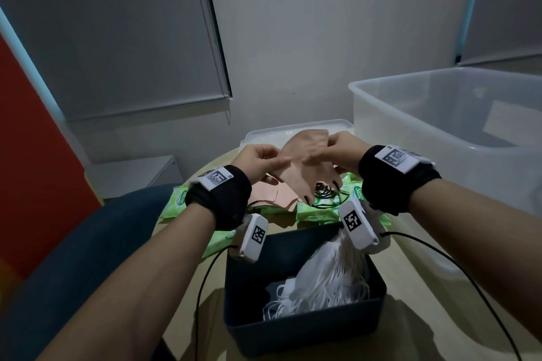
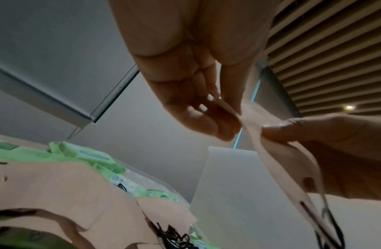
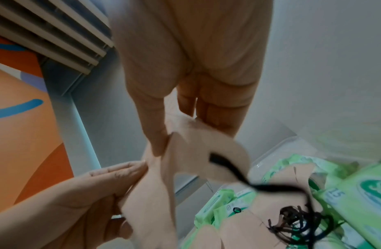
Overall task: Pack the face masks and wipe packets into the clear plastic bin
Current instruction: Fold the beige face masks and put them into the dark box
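Both hands hold up one peach face mask (image 1: pixel 305 176) with black ear loops above the table. My left hand (image 1: pixel 277 160) pinches its left edge, and my right hand (image 1: pixel 312 155) pinches its upper right part. In the left wrist view the left hand (image 2: pixel 219 107) nips the mask (image 2: pixel 270 151) between thumb and fingers. The right wrist view shows the right hand (image 3: pixel 174 133) gripping the mask (image 3: pixel 185 161). More peach masks (image 1: pixel 269 195) lie on green wipe packets (image 1: pixel 316 211) below. The clear plastic bin (image 1: pixel 410 132) stands at the right.
A dark bin (image 1: pixel 305 328) at the table's near edge holds white masks (image 1: pixel 328 278). A clear lid (image 1: pixel 293 127) lies at the back. Wrist camera cables trail beside the dark bin. A dark blue chair (image 1: pixel 88 243) sits at the left.
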`<state>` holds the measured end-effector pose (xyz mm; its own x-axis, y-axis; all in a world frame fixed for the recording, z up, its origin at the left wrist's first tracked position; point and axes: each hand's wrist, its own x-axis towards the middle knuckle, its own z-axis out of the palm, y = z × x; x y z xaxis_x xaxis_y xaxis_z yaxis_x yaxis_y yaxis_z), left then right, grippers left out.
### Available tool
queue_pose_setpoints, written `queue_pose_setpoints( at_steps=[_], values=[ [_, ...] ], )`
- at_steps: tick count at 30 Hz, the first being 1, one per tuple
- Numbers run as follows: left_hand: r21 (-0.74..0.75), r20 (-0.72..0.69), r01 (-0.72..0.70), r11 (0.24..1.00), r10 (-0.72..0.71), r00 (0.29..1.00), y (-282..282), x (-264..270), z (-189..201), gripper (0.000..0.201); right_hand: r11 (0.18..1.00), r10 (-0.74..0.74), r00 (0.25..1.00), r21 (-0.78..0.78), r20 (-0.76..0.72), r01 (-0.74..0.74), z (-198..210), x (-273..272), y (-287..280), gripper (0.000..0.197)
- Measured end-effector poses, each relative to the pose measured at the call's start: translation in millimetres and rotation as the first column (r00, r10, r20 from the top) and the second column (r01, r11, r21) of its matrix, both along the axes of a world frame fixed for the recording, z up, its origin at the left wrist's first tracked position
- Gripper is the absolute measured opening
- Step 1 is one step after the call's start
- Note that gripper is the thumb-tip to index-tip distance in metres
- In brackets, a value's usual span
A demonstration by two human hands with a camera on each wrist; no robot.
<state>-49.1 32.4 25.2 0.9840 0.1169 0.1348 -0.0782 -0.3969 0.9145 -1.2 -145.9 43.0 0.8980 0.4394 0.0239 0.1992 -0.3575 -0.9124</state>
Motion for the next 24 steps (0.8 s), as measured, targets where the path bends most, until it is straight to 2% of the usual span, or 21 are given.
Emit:
queue_pose_setpoints(
  at_steps=[2,3,5,7,10,12,15,18,19,22,24],
  values=[
    [0.010,-0.013,-0.039,0.999,0.039,0.999,4.6,6.1,-4.9,0.014,0.998,-0.054,0.999,-0.037,0.005,0.054,-2.8,4.7,-1.8,0.019],
    [0.063,-0.040,-0.062,0.996,0.065,0.997,9.8,10.5,-9.1,0.012,0.994,-0.085,0.996,-0.071,0.011,0.085,-4.3,8.1,-3.4,0.018],
    [0.289,-0.128,-0.084,0.954,0.125,0.984,25.4,19.7,-19.0,0.005,0.982,-0.122,0.993,-0.145,0.003,0.121,-8.1,14.5,-6.8,0.019],
    [0.497,-0.200,-0.059,0.866,0.180,0.963,43.1,30.8,-27.7,0.015,0.970,-0.134,0.990,-0.211,-0.036,0.123,-12.2,21.5,-9.5,0.027],
    [0.648,-0.235,-0.008,0.761,0.210,0.949,58.4,46.1,-30.5,0.023,0.948,-0.148,0.986,-0.295,-0.077,0.119,-17.9,33.5,-10.4,0.035],
    [0.725,-0.249,0.046,0.687,0.199,0.948,57.3,54.2,-24.4,0.027,0.938,-0.161,0.984,-0.322,-0.072,0.129,-21.1,41.5,-9.1,0.034],
    [0.823,-0.310,0.175,0.541,0.169,0.936,50.1,69.4,-20.9,0.040,0.923,-0.189,0.980,-0.351,-0.063,0.155,-25.0,46.6,-1.4,0.022],
    [0.882,-0.317,0.245,0.402,0.122,0.941,40.7,79.9,-38.4,0.041,0.928,-0.227,0.971,-0.319,-0.074,0.193,-25.3,53.9,13.8,0.029],
    [0.892,-0.302,0.236,0.386,0.120,0.946,37.9,82.1,-46.6,0.038,0.935,-0.243,0.966,-0.287,-0.083,0.210,-24.1,57.3,19.9,0.033],
    [0.878,-0.323,0.209,0.431,0.209,0.923,31.3,83.6,-67.5,0.039,0.947,-0.299,0.947,-0.162,-0.122,0.278,-23.7,62.1,37.0,0.033],
    [0.889,-0.290,0.146,0.433,0.289,0.912,28.1,83.2,-76.5,0.038,0.940,-0.340,0.925,-0.071,-0.168,0.333,-31.0,61.0,47.5,0.042]
  ],
)
